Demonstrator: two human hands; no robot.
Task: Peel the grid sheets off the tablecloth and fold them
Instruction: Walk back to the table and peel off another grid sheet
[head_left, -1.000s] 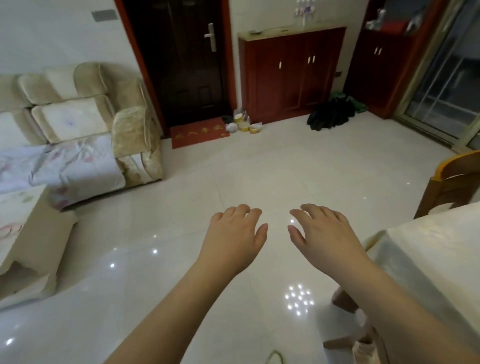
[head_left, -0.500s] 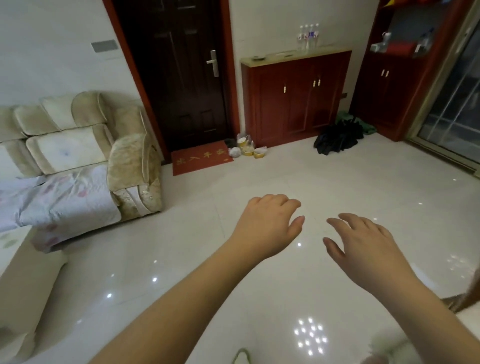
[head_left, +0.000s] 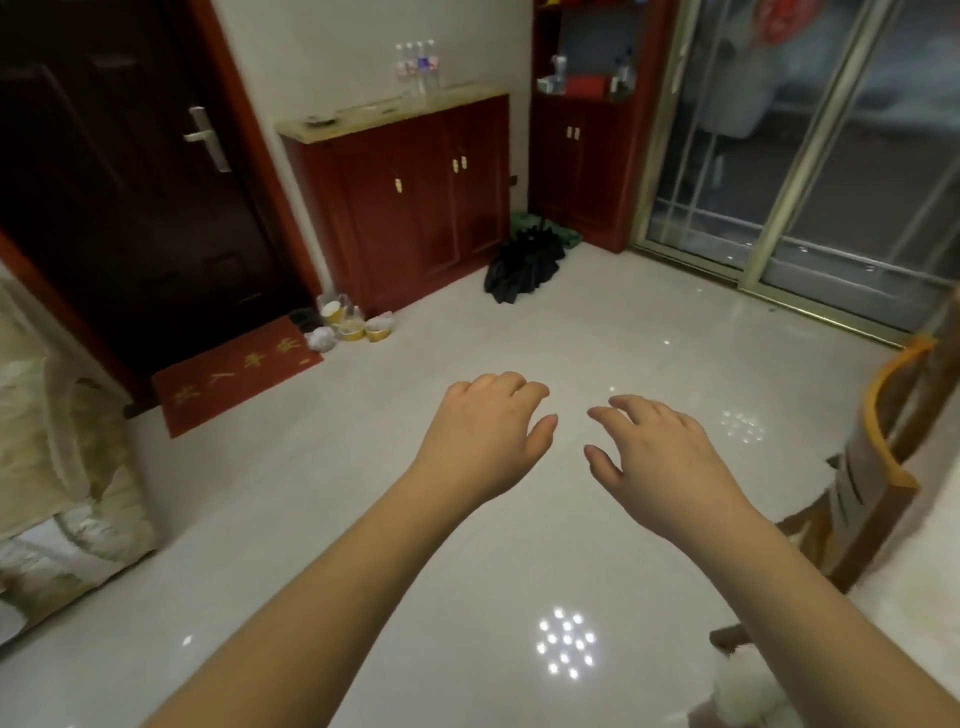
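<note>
Neither grid sheets nor the tablecloth can be made out for certain; only a pale, blurred edge at the far right, beside the wooden chair (head_left: 878, 467), might belong to a covered table, and its lie or long axis cannot be told.

Both forearms reach forward from the bottom of the view, bare, converging slightly over the glossy pale tile floor (head_left: 363, 519). The left hand (head_left: 485, 436) is held palm down, its fingers loosely bent at the knuckles and its thumb angled toward the other hand; it grasps nothing. The right hand (head_left: 660, 457) is also palm down, fingers spread a little and gently bent, thumb pointing inward; it too is empty and relaxed. The two hands are near each other, apart, with floor showing between the thumbs.

Ahead stands a dark door (head_left: 130, 197) with a silver handle, a red doormat (head_left: 234, 374) with gold characters at its foot. Just right of the mat sit a few paper cups (head_left: 353, 325). A red cabinet (head_left: 410, 202) stands against the wall with water bottles (head_left: 418, 65) on top. A black bundle (head_left: 524, 265) lies on the floor by its corner. A sliding glass door (head_left: 810, 156) fills the right, and a beige sofa (head_left: 57, 467) edges in at the left.
</note>
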